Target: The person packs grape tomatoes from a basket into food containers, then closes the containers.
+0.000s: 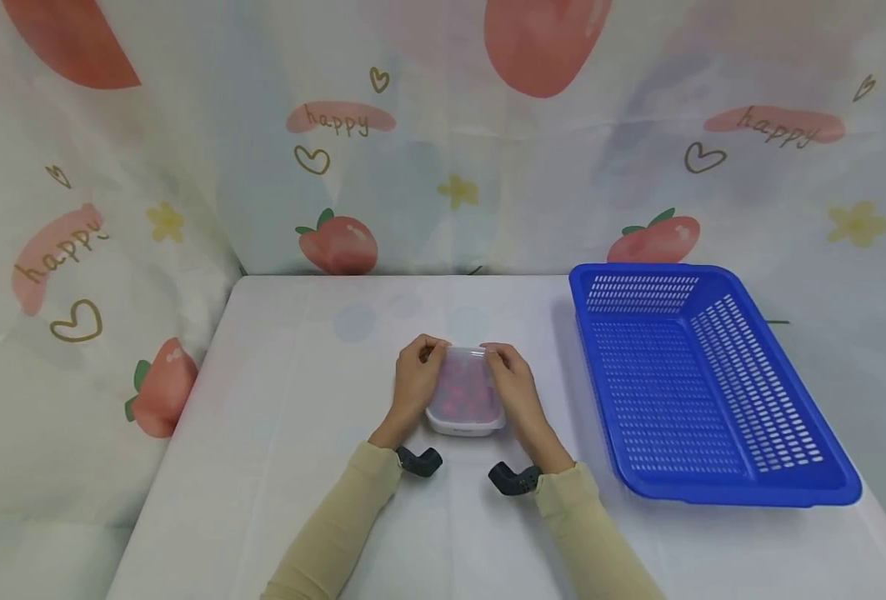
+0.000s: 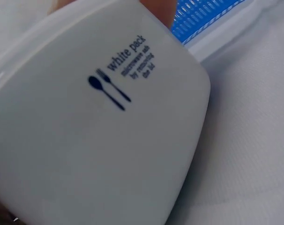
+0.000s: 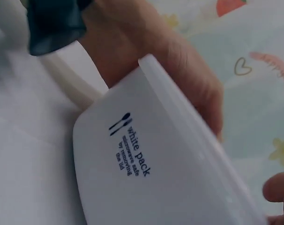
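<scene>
A white plastic food container [image 1: 467,431] with a translucent lid [image 1: 463,387] sits on the table, with red pieces showing blurrily through the lid. My left hand [image 1: 416,377] grips its far left corner with curled fingers, thumb near the lid's edge. At the far right corner, my right hand [image 1: 513,385] holds on in the same way. Both wrist views look at the container's side wall [image 2: 109,136], printed with "white pack" and a fork and spoon. In the right wrist view, the left hand [image 3: 165,61] shows behind the container. Whether the lid's rim is loosened is unclear.
A large blue plastic basket [image 1: 653,400] with slotted walls stands at the right of the white-covered table [image 1: 277,383]. A printed curtain [image 1: 412,183] hangs behind and to the left. Black wrist cameras [image 1: 513,479] sit on both wrists, close to the container's near side.
</scene>
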Tool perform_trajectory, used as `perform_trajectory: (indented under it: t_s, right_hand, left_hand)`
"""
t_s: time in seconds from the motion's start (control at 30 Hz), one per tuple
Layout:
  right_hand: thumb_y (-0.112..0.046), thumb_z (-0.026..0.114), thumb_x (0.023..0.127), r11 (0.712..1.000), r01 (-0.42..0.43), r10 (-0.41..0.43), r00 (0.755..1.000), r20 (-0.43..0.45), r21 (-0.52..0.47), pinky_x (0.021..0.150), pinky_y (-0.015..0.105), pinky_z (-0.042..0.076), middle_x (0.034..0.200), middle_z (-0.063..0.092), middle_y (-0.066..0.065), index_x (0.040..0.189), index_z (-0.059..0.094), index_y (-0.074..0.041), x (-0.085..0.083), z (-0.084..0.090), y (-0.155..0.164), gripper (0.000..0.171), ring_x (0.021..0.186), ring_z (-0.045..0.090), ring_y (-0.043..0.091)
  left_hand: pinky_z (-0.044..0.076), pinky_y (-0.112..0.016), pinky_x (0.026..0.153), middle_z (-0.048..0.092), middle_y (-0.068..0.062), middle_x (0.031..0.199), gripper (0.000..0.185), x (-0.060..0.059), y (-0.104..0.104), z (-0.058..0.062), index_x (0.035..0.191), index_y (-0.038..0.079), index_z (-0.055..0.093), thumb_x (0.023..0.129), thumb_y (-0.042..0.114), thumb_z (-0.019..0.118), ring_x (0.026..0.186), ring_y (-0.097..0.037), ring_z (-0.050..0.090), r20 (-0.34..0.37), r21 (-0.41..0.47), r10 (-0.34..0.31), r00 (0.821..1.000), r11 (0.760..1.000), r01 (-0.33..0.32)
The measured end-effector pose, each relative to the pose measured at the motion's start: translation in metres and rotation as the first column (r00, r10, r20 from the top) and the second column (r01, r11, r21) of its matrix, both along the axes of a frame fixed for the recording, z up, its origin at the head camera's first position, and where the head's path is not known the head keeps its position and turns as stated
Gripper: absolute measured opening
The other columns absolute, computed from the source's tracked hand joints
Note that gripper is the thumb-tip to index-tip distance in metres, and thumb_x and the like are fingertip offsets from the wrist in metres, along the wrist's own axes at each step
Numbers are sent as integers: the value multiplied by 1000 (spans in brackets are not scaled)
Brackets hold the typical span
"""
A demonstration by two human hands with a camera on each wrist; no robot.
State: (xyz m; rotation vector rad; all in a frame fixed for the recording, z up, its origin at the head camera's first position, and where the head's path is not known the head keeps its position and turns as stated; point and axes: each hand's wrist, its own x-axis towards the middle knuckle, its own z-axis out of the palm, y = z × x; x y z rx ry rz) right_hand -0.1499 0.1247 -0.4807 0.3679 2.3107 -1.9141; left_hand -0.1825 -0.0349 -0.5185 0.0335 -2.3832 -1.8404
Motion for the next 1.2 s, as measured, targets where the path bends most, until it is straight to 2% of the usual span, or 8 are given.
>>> perform_trajectory:
  t_s: [0.17, 0.33, 0.47, 0.6, 0.73, 0.83, 1.0, 1.2]
  right_hand:
    - [-28, 50, 108, 999, 40, -40, 999, 8, 2, 115, 42, 42, 146, 61, 14, 126, 67, 1, -18, -8, -4, 38, 138, 50, 25]
    - [-30, 55, 107, 998, 61, -60, 998, -32, 36, 96, 33, 43, 134, 65, 16, 119, 70, 1, -22, -11, -2, 37, 120, 54, 24]
    - [-28, 56, 106, 997, 70, -68, 994, -80, 25, 93, 29, 42, 138, 67, 14, 118, 70, 2, -24, -13, -2, 35, 121, 55, 21]
    - [-24, 58, 105, 996, 84, -85, 994, -75, -19, 91, 28, 44, 135, 69, 13, 118, 71, 0, -21, -14, -3, 30, 116, 57, 18]
    - [-22, 59, 106, 995, 92, -94, 993, -72, -28, 86, 25, 46, 124, 72, 14, 115, 71, -3, -15, -15, -3, 25, 104, 58, 13]
    - [-22, 59, 105, 995, 99, -102, 989, -107, -34, 80, 23, 47, 118, 73, 15, 113, 72, -3, -13, -14, -3, 24, 96, 58, 13]
    - [-24, 61, 105, 994, 99, -103, 987, -120, -44, 75, 20, 46, 114, 74, 17, 113, 72, -4, -16, -10, -2, 24, 89, 57, 10]
    - [-20, 60, 105, 994, 103, -105, 990, -90, -32, 73, 21, 45, 115, 74, 16, 114, 72, -4, -23, -14, -2, 22, 87, 56, 11]
  left_hand:
    - [45, -22, 74, 74, -11, 98, 20, 0, -1, 1, 110, 11, 75, 105, 24, 61, 81, -8, 56, 13, 18, -17, 1000, 1000, 16]
    - [42, -23, 73, 72, -14, 92, 16, -2, 2, 3, 115, 11, 67, 106, 23, 59, 78, -11, 52, 5, 64, -16, 1000, 998, 16]
    - [48, -26, 80, 76, -12, 96, 18, -1, 4, 5, 113, 12, 66, 106, 26, 60, 86, -13, 61, -11, 61, 21, 1000, 998, -20]
    - [53, -30, 86, 78, -11, 103, 22, 5, 4, 4, 109, 10, 70, 105, 30, 62, 96, -16, 69, 19, 64, 61, 998, 996, -62]
    - [52, -26, 81, 76, -12, 102, 22, 10, 7, 1, 107, 8, 69, 105, 29, 63, 91, -14, 66, 59, 123, 64, 996, 990, -71]
    - [49, -24, 79, 73, -13, 103, 22, 12, 9, 3, 107, 7, 68, 105, 28, 62, 89, -11, 61, 62, 177, 52, 997, 982, -62]
    - [49, -22, 83, 72, -15, 105, 20, 8, 11, 8, 104, 7, 67, 105, 27, 63, 91, -10, 61, 68, 210, 66, 996, 975, -79]
    - [50, -24, 85, 73, -14, 105, 17, -1, 12, 5, 102, 4, 69, 103, 22, 65, 90, -7, 61, 71, 200, 71, 995, 976, -84]
